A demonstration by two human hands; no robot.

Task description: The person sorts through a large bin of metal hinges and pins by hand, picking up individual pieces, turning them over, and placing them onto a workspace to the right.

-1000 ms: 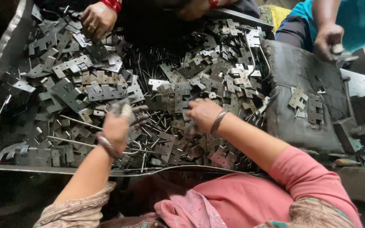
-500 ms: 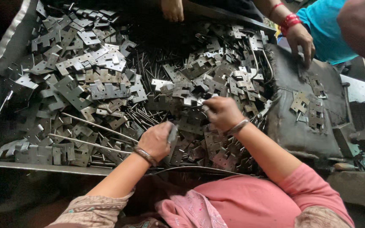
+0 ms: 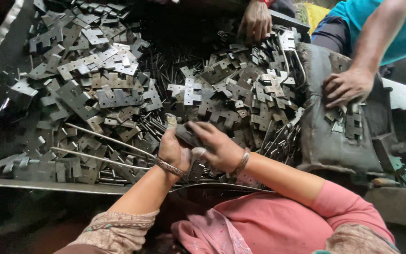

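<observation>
My left hand [image 3: 172,149] and my right hand [image 3: 215,146] meet over the near middle of a big metal tray [image 3: 48,186]. Between them they grip a small grey metal hinge piece [image 3: 187,135]. The left fingers close around its near end, and the right thumb and fingers pinch its other side. Both wrists wear bangles. Under and around the hands lie heaps of flat grey hinge plates [image 3: 113,96] and a dark bed of thin metal pins [image 3: 163,70].
Long thin rods [image 3: 104,138] lie across the plates at the left. Another person's hand [image 3: 255,21] reaches in at the far edge. A second person's hand [image 3: 346,87] rests on a dark cloth pad [image 3: 327,136] at the right, with a few plates on it.
My left hand has swung right from the plates to meet my right hand, and both now hold one piece together. The other people's hands have shifted along the far and right edges.
</observation>
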